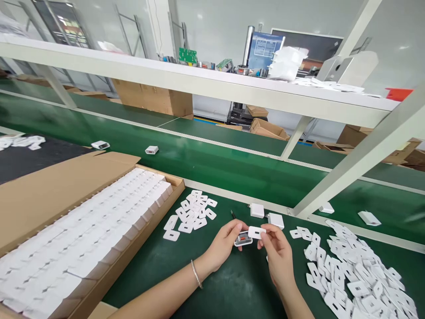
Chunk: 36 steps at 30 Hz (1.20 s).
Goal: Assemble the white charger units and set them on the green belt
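Left hand (226, 241) pinches an open-faced charger body (243, 239), orange port showing. Right hand (277, 254) fingertips grip a small white cover (256, 231) against the body's edge, not seated yet. Looks mid-batch: a big pile of cover plates (352, 274) at right and a full cardboard box (142, 241) at left are unused, two chargers (257, 210) lie just beyond the hands, and one sits on the green conveyor (215, 164).

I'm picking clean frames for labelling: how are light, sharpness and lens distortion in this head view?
Head view: soft, even light, hardly any shadow; left hand on the open shell and right hand on the white cap are sharp; the shelf beam bows from the wide lens; white parts in the carton wash out; the belt smears at far right.
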Each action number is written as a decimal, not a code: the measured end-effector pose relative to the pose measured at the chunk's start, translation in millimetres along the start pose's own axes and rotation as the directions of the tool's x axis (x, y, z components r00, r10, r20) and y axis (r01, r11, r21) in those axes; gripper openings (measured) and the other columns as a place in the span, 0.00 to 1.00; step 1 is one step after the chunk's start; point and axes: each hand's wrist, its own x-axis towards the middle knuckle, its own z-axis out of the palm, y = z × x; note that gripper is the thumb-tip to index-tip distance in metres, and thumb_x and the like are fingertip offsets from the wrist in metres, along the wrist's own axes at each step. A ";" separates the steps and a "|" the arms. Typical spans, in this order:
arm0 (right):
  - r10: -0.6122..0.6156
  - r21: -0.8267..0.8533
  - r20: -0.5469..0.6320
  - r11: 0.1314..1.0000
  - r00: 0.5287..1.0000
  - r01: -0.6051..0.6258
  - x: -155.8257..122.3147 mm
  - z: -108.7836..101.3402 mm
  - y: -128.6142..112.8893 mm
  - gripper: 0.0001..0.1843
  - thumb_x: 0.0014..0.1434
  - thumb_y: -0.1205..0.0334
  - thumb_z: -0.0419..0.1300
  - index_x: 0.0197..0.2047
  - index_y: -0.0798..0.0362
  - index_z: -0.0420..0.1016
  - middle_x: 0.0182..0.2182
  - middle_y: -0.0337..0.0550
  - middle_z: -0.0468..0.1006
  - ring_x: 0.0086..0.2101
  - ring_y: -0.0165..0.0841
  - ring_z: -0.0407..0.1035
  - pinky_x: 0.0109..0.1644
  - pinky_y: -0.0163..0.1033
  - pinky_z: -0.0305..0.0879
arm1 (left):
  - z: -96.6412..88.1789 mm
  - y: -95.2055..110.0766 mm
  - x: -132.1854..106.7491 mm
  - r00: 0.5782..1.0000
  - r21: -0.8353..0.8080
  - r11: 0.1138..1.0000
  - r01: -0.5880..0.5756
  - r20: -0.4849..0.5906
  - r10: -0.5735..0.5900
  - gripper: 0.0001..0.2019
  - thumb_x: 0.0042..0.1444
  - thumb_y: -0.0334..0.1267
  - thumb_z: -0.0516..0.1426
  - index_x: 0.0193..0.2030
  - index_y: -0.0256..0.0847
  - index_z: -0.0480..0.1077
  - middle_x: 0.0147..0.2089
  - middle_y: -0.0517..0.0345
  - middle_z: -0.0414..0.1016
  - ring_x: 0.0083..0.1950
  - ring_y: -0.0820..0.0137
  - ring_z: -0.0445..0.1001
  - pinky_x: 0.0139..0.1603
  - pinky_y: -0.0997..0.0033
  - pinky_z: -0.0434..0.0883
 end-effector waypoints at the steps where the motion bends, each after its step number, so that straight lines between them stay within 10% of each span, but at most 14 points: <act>1: 0.007 0.024 -0.023 1.000 1.000 -0.006 1.0 -2.2 0.0 0.14 0.63 0.48 0.69 0.44 0.49 0.80 0.31 0.38 0.75 0.27 0.30 0.71 0.33 0.36 0.71 | -0.1 1.1 -1.1 1.000 -0.002 1.000 0.000 0.003 0.000 0.26 0.65 0.63 0.55 0.42 0.38 0.77 0.39 0.54 0.77 0.35 0.69 0.73 0.33 0.72 0.71; 15: -0.029 -0.183 0.127 0.982 0.991 0.052 -10.9 10.9 5.9 0.12 0.64 0.49 0.68 0.42 0.49 0.79 0.33 0.42 0.76 0.32 0.34 0.71 0.35 0.37 0.72 | -5.8 -7.0 -1.3 0.999 0.127 0.992 -0.019 -0.037 0.023 0.28 0.68 0.64 0.51 0.45 0.39 0.76 0.43 0.52 0.77 0.40 0.65 0.73 0.34 0.69 0.71; 24: 0.032 -0.232 0.129 0.973 0.991 -0.001 -6.9 2.4 8.4 0.14 0.65 0.47 0.66 0.42 0.49 0.77 0.34 0.42 0.76 0.33 0.35 0.71 0.37 0.38 0.72 | -2.9 -9.1 -13.0 0.977 0.409 0.891 -0.199 0.158 0.145 0.20 0.75 0.52 0.46 0.58 0.44 0.70 0.60 0.47 0.71 0.64 0.57 0.66 0.70 0.50 0.63; 30: -0.059 -0.280 0.117 0.956 0.991 0.090 -9.3 6.4 14.4 0.13 0.66 0.49 0.65 0.38 0.49 0.75 0.38 0.42 0.70 0.33 0.34 0.68 0.34 0.37 0.69 | -5.2 -3.4 -14.0 0.969 0.440 0.877 -0.192 0.226 0.098 0.17 0.75 0.50 0.47 0.59 0.45 0.67 0.61 0.47 0.66 0.65 0.58 0.64 0.70 0.49 0.63; 36: 0.086 -0.246 0.176 0.968 0.981 -0.041 -10.2 7.8 15.9 0.20 0.70 0.41 0.57 0.54 0.46 0.71 0.36 0.41 0.72 0.33 0.35 0.69 0.36 0.39 0.71 | -7.6 -3.0 -12.5 0.959 0.290 0.927 -0.236 0.221 0.176 0.15 0.74 0.49 0.49 0.59 0.45 0.66 0.59 0.48 0.67 0.61 0.60 0.69 0.66 0.53 0.67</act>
